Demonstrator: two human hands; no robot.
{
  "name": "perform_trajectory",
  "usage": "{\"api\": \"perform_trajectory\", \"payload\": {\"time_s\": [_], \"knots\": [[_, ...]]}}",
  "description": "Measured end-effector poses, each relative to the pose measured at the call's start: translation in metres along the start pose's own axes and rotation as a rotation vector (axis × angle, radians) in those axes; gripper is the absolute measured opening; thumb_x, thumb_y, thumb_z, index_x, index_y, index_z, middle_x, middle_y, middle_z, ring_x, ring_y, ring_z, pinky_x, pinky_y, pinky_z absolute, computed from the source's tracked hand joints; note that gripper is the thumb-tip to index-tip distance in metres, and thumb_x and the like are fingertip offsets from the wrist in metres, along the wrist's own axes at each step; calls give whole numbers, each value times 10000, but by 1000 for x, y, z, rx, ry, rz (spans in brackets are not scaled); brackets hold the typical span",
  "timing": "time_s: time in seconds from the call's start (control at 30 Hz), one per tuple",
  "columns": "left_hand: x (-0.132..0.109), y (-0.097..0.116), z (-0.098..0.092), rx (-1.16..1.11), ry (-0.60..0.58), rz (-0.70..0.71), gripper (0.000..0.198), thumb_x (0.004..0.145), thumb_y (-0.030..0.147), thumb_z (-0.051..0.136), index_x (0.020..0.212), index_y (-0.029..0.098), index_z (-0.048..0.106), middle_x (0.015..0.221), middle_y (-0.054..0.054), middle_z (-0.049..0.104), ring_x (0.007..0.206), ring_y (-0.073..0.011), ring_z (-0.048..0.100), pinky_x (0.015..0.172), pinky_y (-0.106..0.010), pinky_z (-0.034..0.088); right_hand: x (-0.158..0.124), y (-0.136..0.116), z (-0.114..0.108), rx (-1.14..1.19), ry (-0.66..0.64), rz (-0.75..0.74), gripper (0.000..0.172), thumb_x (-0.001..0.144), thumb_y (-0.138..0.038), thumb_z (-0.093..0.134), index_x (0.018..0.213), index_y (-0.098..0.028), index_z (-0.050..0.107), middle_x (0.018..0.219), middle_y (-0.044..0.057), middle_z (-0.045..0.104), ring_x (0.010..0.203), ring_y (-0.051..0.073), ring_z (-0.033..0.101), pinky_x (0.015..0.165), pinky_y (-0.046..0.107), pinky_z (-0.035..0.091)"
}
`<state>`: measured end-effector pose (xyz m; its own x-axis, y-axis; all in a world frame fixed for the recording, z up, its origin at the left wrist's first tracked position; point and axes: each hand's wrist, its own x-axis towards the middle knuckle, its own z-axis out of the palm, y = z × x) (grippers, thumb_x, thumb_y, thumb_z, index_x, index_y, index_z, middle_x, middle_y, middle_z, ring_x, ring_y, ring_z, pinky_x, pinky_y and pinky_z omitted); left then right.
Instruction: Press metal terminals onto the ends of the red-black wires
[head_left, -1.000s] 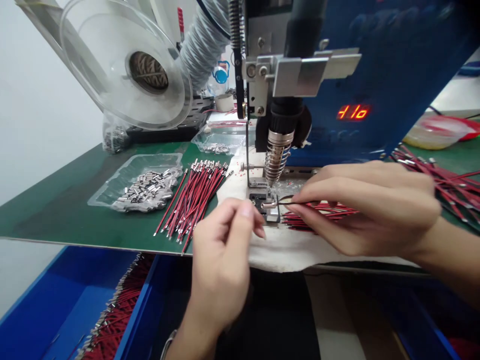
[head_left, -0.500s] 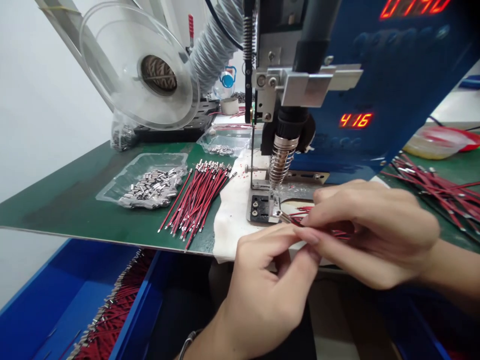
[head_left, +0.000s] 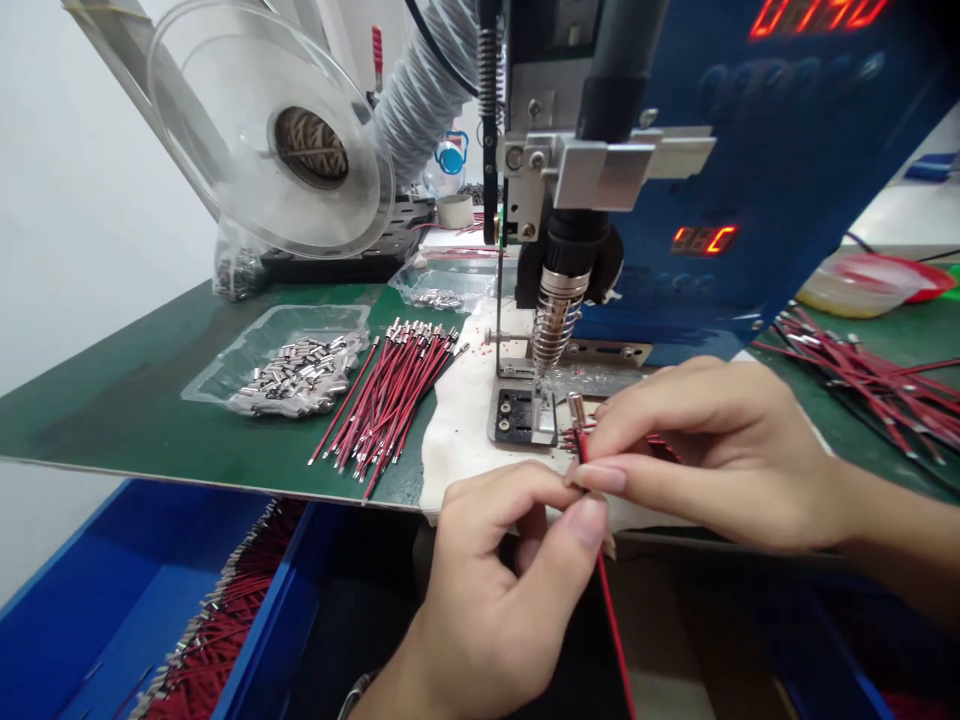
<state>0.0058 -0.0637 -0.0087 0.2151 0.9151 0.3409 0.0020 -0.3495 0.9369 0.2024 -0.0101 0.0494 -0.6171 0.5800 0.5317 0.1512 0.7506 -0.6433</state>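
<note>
My left hand (head_left: 502, 590) pinches a red wire (head_left: 611, 625) between thumb and forefinger; the wire hangs down past the bench edge. Its top end carries a small metal sleeve (head_left: 576, 409). My right hand (head_left: 720, 450) pinches the same wire just above the left fingers, beside a small bundle of red wires (head_left: 660, 445) lying under it. Both hands sit just in front of the metal fixture block (head_left: 523, 416) under the spring-wrapped nozzle (head_left: 553, 320) of the blue machine (head_left: 787, 150).
A loose bundle of red wires (head_left: 390, 395) and a clear tray of metal sleeves (head_left: 289, 365) lie on the green bench at left. More wires (head_left: 862, 375) lie at right. A clear reel (head_left: 270, 130) stands behind. A blue bin (head_left: 202, 620) below holds finished wires.
The right hand drew the sleeved wire back from the fixture block. The left hand came across and pinched it, and the wire turned upright with its tail hanging down.
</note>
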Motion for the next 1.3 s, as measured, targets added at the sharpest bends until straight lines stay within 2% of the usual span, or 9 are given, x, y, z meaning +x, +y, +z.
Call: {"api": "perform_trajectory", "payload": {"time_s": [0.1,0.3,0.43,0.63,0.83,0.97,1.07,1.13,1.3], "knots": [[1,0,0,-16,1,-8,335,1029,366,709,744,190,719,654,-45,710,598,-154,641,558,-271,456,3,-1,-1,70,-22,81,160,973,-129,763,821,-179,775,668,-34,744,530,82,634,472,169,471],[3,1,1,-60,45,-43,361,1002,405,741,710,199,694,600,-32,669,535,-143,585,505,-264,418,8,2,-3,237,-70,178,155,963,-81,758,874,-194,816,671,-64,757,442,46,573,430,138,475],[4,2,1,-86,38,-68,368,978,414,770,691,199,685,585,-29,662,528,-139,567,507,-264,410,8,3,-4,313,-78,207,158,949,-62,764,867,-186,820,677,-61,770,423,34,556,376,108,420],[5,3,1,-100,39,-72,356,965,382,783,674,201,684,571,-28,663,518,-138,558,501,-264,397,6,4,-3,331,-87,252,153,971,-129,766,844,-187,828,577,-59,711,370,48,538,328,109,389],[5,3,2,-85,41,-60,353,965,393,783,683,198,697,580,-32,681,509,-137,565,493,-262,401,6,5,-4,345,-93,287,163,965,-128,764,832,-188,836,558,-50,687,378,48,516,335,113,379],[5,3,2,-70,26,-43,357,972,378,776,677,191,700,576,-33,681,504,-138,577,489,-259,402,5,3,-4,371,-104,382,159,962,-248,801,821,-184,837,539,-43,637,395,48,469,336,130,344],[5,2,2,-63,17,-29,364,980,374,766,675,186,701,575,-33,683,499,-138,585,484,-256,400,6,1,-3,380,-112,445,318,939,-441,840,780,-166,820,526,-39,593,404,41,426,330,146,297],[5,2,2,-62,14,-21,370,984,381,763,677,183,705,573,-34,684,496,-137,589,480,-254,402,6,-1,-2,376,-115,449,384,929,-503,840,756,-162,807,537,-35,593,411,37,424,330,154,283],[5,2,2,-49,13,-11,375,998,386,748,685,181,727,580,-38,696,505,-136,604,490,-250,416,6,-1,-3,384,-111,437,300,939,-415,843,765,-173,807,560,-38,614,423,37,436,345,164,294]]}}
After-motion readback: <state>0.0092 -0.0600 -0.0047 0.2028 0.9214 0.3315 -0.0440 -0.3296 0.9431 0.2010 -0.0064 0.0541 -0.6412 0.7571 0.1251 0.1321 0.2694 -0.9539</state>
